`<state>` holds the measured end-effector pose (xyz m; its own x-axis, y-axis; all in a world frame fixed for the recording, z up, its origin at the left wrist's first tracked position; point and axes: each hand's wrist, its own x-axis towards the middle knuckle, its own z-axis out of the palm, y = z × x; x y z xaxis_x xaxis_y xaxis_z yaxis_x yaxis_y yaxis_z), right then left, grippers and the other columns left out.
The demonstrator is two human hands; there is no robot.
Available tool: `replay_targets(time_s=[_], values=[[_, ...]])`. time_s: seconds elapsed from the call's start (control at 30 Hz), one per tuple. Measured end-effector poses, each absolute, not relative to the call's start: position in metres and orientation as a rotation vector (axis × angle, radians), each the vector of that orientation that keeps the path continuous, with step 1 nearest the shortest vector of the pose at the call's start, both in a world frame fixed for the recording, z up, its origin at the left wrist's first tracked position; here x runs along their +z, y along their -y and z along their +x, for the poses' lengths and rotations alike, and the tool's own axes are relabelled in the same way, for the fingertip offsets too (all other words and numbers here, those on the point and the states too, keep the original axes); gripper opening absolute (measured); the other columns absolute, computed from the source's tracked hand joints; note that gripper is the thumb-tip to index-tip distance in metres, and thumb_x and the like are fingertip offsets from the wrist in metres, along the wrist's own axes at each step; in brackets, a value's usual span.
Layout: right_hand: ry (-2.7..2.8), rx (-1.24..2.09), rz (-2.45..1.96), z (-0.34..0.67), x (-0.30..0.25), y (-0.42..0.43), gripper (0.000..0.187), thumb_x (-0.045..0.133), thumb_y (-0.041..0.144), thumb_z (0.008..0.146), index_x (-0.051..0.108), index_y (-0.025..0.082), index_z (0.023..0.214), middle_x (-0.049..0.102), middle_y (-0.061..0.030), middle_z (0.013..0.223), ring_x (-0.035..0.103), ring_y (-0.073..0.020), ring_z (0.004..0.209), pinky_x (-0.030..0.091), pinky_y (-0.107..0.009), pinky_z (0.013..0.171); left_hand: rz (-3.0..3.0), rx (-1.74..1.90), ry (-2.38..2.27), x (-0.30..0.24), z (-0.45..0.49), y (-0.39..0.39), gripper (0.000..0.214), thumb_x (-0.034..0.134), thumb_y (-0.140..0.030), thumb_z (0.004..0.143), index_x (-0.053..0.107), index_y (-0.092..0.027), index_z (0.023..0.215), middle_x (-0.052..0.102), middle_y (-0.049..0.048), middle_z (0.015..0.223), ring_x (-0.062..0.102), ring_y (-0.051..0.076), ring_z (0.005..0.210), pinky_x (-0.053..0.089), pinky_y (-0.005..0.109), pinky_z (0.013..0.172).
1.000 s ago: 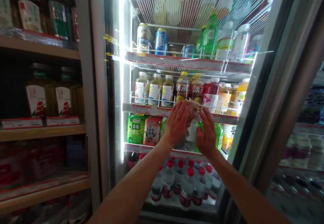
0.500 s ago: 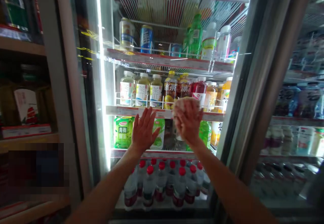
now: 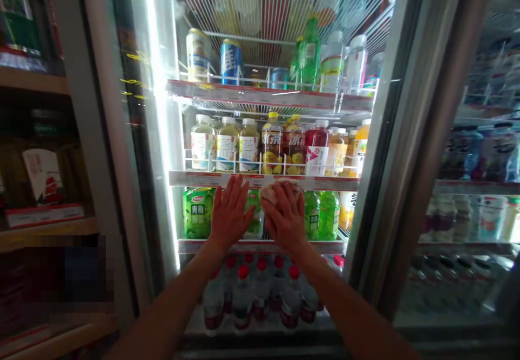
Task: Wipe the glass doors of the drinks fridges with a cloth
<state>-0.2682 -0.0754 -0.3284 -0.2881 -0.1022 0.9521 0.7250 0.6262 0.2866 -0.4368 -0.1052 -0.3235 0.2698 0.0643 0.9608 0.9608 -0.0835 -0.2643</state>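
Note:
My left hand [image 3: 229,213] is held up flat with its fingers stretched out, in front of the green-labelled bottles [image 3: 197,212] and just below a shelf's price strip [image 3: 195,179]. It holds nothing. Beside it, my right hand [image 3: 286,216] presses over a pale crumpled cloth [image 3: 268,193], whose upper edge shows above the fingers. Faint reflections suggest a glass door [image 3: 136,78] between my hands and the drinks; whether my palms touch it is hard to tell.
Behind the hands, a lit drinks fridge holds tea bottles [image 3: 248,146], cans [image 3: 231,62] and, low down, red-capped water bottles [image 3: 242,295]. A metal door frame [image 3: 422,132] stands on the right. Wooden shelves [image 3: 44,224] with packaged goods are on the left.
My right hand has moved left and down with the cloth, from before the red-drink bottle to close beside my left hand. My left hand has barely moved.

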Motion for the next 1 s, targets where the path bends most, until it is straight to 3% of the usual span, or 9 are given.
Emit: replay_targets(time_s=[0.13, 0.23, 0.37, 0.5, 0.77, 0.9, 1.0], values=[[1.465, -0.863, -0.629, -0.203, -0.336, 0.056, 0.030, 0.049, 0.025, 0.084, 0.058, 0.022, 0.112, 0.033, -0.0100, 0.144, 0.029, -0.0289, 0.134, 0.025, -0.052, 0.105, -1.432, -1.045, 1.052, -0.333, -0.433, 0.105, 0.061, 0.041, -0.032, 0.090, 0.020, -0.013, 0.143, 0.031, 0.0150, 0.144, 0.015, 0.022, 0.139, 0.008, 0.043, 0.114], [1.262, -0.792, -0.726, -0.179, -0.336, 0.046, 0.039, 0.047, 0.021, 0.084, 0.052, 0.019, 0.123, 0.031, -0.0142, 0.145, 0.029, -0.0313, 0.133, 0.028, -0.055, 0.102, -1.399, -1.071, 1.071, -0.338, -0.427, 0.103, 0.061, 0.040, -0.030, 0.089, 0.018, -0.011, 0.143, 0.029, 0.0164, 0.145, 0.012, 0.023, 0.139, 0.006, 0.046, 0.113], [1.413, -0.773, -0.627, -0.238, -0.341, 0.062, 0.042, 0.044, 0.019, 0.085, 0.050, 0.024, 0.126, 0.026, -0.0095, 0.148, 0.021, -0.0292, 0.137, 0.024, -0.054, 0.106, -1.398, -1.071, 1.068, -0.339, -0.426, 0.102, 0.062, 0.041, -0.030, 0.089, 0.018, -0.010, 0.143, 0.029, 0.0175, 0.145, 0.011, 0.023, 0.139, 0.007, 0.047, 0.113], [1.666, -0.807, -0.531, -0.282, -0.356, 0.079, 0.034, 0.046, 0.020, 0.085, 0.057, 0.029, 0.116, 0.037, -0.0042, 0.143, 0.025, -0.0237, 0.136, 0.018, -0.049, 0.111, -1.418, -1.037, 1.057, -0.339, -0.431, 0.106, 0.059, 0.042, -0.032, 0.089, 0.024, -0.010, 0.142, 0.032, 0.0180, 0.143, 0.012, 0.023, 0.139, 0.009, 0.045, 0.113], [1.296, -0.753, -0.805, -0.168, -0.379, 0.052, 0.038, 0.047, 0.018, 0.084, 0.054, 0.020, 0.121, 0.029, -0.0127, 0.145, 0.029, -0.0310, 0.133, 0.029, -0.055, 0.103, -1.434, -1.032, 1.066, -0.345, -0.432, 0.106, 0.057, 0.041, -0.032, 0.089, 0.028, -0.012, 0.140, 0.032, 0.0163, 0.144, 0.012, 0.023, 0.139, 0.008, 0.045, 0.113], [1.428, -0.731, -0.706, -0.215, -0.390, 0.068, 0.041, 0.046, 0.016, 0.083, 0.053, 0.024, 0.122, 0.022, -0.0085, 0.150, 0.024, -0.0304, 0.136, 0.026, -0.055, 0.106, -1.438, -1.049, 1.059, -0.345, -0.432, 0.105, 0.058, 0.041, -0.032, 0.089, 0.026, -0.012, 0.141, 0.031, 0.0159, 0.144, 0.012, 0.023, 0.139, 0.009, 0.046, 0.113], [1.637, -0.754, -0.619, -0.256, -0.401, 0.082, 0.036, 0.047, 0.017, 0.083, 0.058, 0.026, 0.116, 0.025, -0.0053, 0.149, 0.025, -0.0278, 0.136, 0.021, -0.052, 0.109, -1.444, -1.037, 1.047, -0.344, -0.434, 0.107, 0.058, 0.041, -0.032, 0.089, 0.025, -0.013, 0.142, 0.030, 0.0163, 0.145, 0.013, 0.023, 0.139, 0.010, 0.046, 0.113]])
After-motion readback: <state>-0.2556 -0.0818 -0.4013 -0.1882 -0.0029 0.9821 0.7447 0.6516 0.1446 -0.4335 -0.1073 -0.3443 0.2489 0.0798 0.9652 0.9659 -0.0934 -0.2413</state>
